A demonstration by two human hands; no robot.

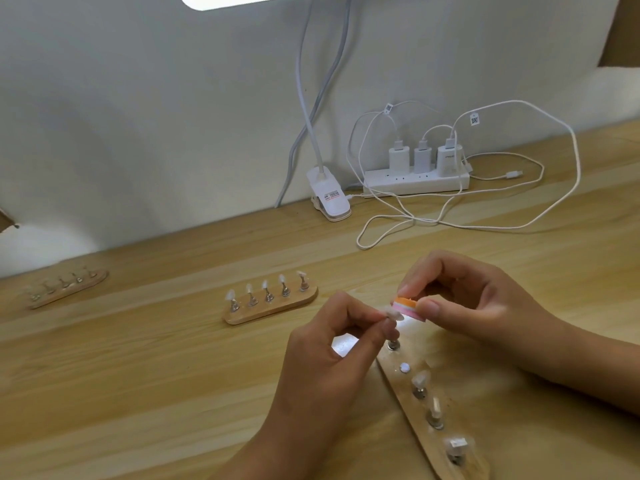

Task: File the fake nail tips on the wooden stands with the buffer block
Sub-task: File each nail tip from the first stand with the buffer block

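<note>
— Where is the buffer block (409, 307)?

— The right hand (485, 299) pinches it between thumb and forefinger, just above the far end of the nearest wooden stand (403, 407), and its end is against a nail tip (393, 312).

— And the left hand (329, 348)?

— Its fingers (362, 316) are curled narrow, pinching that nail tip.

— The other stands?

— A second stand (277, 311) with five tips lies mid-desk (138, 375). A third stand (65, 292) lies far left.

Three wooden stands (242, 318) — five nail tips (265, 285) on the middle one; one buffer block (403, 303), three chargers (421, 157), one power strip (415, 183).
</note>
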